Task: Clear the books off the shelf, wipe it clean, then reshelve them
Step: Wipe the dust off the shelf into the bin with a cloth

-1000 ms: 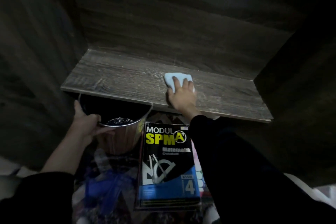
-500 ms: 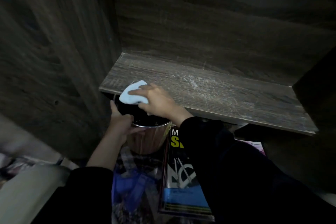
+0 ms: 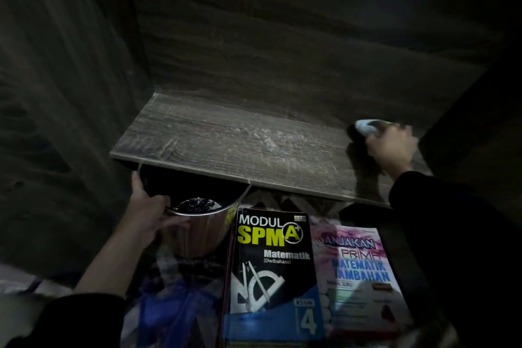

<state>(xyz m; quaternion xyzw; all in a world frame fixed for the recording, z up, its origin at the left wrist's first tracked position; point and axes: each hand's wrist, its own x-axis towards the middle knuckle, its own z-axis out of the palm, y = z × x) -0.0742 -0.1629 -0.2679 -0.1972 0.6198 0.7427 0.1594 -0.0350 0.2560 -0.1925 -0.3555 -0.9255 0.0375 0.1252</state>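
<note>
**Head view: wiping at the far right end of the cleared shelf**

Head view, dim throughout. Shelf (image 3: 226,147) bare of books, pale dusty streaks across its middle. Right hand (image 3: 391,147) at the shelf's far right end, near the back corner, fingers (image 3: 402,131) curled over a light blue cloth (image 3: 365,126) and pressing it to the board; blurred, so exact grip hard to read. Left hand (image 3: 149,213) below the front edge, fingers wrapped round the rim of a shiny metal bin (image 3: 197,232) tucked just under the shelf's left part, dark debris inside. Two books lying flat below: black-and-blue maths book (image 3: 271,268) just beside the bin, pink-and-blue maths book (image 3: 358,277) touching its right side.

Risks, as a judgement: dust pushed off the front edge well right of the bin likely to land on the book covers rather than inside it. Streaks in the middle easily missed in this light.

Hidden or unclear: most of the cloth under the hand; right corner of the shelf lost in shadow; blue item below the bin unidentifiable; any further books beneath the two covers not visible.
</note>
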